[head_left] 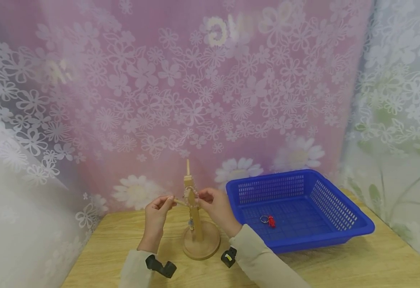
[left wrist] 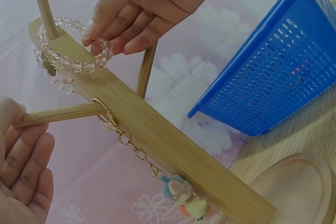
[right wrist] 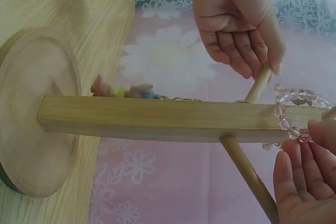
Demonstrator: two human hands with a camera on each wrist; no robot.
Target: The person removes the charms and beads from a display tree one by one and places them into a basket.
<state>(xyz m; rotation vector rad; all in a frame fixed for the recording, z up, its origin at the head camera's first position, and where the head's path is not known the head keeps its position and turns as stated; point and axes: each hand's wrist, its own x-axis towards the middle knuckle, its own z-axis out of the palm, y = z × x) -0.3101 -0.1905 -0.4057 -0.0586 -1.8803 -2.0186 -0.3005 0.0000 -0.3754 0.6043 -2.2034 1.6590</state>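
A wooden stand [head_left: 197, 226] with a round base stands upright on the table, with pegs jutting from its post. My left hand [head_left: 157, 216] pinches the end of one side peg [left wrist: 63, 113] between thumb and fingers. A clear and pink beaded bracelet [left wrist: 76, 67] hangs around the upper peg near the top of the post. Its right side is pinched by my right hand [head_left: 218, 206]. From the held peg hangs a gold-chained keychain [left wrist: 137, 153] with a small colourful figurine [left wrist: 181, 191], close against the post.
A blue plastic basket [head_left: 239, 182] with slotted walls stands right of the stand. Inside it lies a red keychain [head_left: 271, 221] with a metal ring. A flowered curtain [head_left: 203, 100] hangs behind the wooden table [head_left: 98, 256].
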